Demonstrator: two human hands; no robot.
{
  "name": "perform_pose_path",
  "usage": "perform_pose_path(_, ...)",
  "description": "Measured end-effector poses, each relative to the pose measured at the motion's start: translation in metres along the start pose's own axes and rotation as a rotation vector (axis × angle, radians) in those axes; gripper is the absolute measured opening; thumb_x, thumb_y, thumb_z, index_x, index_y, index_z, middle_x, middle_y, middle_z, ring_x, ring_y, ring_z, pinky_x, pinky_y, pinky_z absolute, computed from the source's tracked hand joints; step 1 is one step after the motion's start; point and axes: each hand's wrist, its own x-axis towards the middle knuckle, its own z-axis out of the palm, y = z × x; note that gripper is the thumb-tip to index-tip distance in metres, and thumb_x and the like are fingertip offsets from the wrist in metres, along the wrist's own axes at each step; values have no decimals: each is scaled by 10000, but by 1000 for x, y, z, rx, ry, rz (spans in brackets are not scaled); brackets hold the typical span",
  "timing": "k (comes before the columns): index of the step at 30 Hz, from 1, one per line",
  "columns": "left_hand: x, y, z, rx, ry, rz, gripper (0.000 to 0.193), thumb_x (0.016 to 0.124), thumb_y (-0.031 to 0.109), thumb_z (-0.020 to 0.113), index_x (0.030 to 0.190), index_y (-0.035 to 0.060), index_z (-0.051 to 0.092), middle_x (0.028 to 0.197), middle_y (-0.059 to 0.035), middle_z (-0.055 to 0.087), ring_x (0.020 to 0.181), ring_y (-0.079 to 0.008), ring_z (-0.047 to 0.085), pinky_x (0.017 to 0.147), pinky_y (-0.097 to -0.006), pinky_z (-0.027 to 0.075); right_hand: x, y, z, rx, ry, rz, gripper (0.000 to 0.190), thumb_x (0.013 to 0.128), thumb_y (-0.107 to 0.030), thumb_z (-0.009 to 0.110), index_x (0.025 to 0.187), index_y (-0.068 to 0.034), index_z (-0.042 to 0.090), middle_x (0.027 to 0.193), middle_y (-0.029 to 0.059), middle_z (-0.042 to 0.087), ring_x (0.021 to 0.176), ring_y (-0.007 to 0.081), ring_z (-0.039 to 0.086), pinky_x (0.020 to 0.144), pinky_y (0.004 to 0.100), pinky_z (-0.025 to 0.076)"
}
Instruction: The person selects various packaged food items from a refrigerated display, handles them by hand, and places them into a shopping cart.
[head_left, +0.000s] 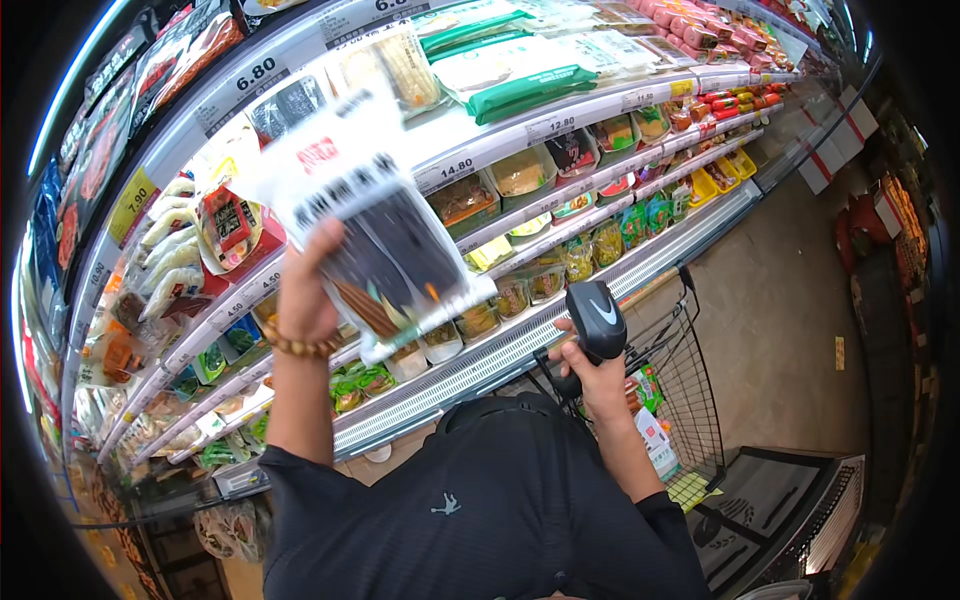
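My left hand (307, 300), with a wooden bead bracelet (304, 345) at the wrist, grips the left edge of a flat white plastic food package (405, 247). The package is tilted and held up in front of the refrigerated shelves. Dark contents show through its clear window; its printing is partly motion-blurred. A black handheld barcode scanner (598, 319) rests in my right hand (604, 379), fingers wrapped around its handle. The scanner's head is raised beside the lower shelf edge, to the right of the package and apart from it.
Tiered refrigerated shelves (517, 146) with price strips hold many packed foods, including green-and-white packs (517, 79) and pink sausages (690, 34). A wire shopping cart (690, 375) with several packages stands at my right. Beyond it lie floor (772, 330) and a dark display bin (772, 495).
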Motion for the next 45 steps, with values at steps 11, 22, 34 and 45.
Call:
perform_pose_path(11, 117, 87, -32, 197, 189, 263, 290, 938, 33, 750, 1218, -10, 687, 1170, -123, 750, 1057, -228, 726, 928, -354, 606, -19, 16, -13, 29, 42, 161, 341, 983, -55, 730, 1309, 3, 652, 1220, 92, 727, 869, 137, 723, 632, 239, 528)
perform_pose_path(22, 135, 94, -49, 430, 201, 303, 411, 861, 0, 816, 1248, -17, 679, 1173, -111, 756, 1086, -218, 713, 1011, -338, 540, -20, 31, -18, -6, 37, 229, 317, 979, -90, 744, 1274, 7, 677, 1188, 73, 743, 863, 113, 716, 642, 240, 522)
perform_pose_path(34, 144, 97, -70, 522, 178, 349, 380, 866, 35, 758, 1213, -74, 646, 1086, -139, 754, 949, -213, 734, 908, -313, 582, -14, 31, -9, -94, 5, 273, 267, 967, -104, 760, 1212, -2, 728, 921, 15, 750, 804, 71, 692, 624, 230, 499)
perform_pose_path(45, 129, 56, -17, 1777, 432, 883, 681, 941, 304, 740, 1505, 15, 490, 1569, -256, 415, 1498, -406, 347, 1239, -497, 283, -7, 38, -13, -75, 36, 287, 296, 963, -105, 766, 1234, 0, 715, 1050, 27, 756, 854, 82, 701, 633, 237, 519)
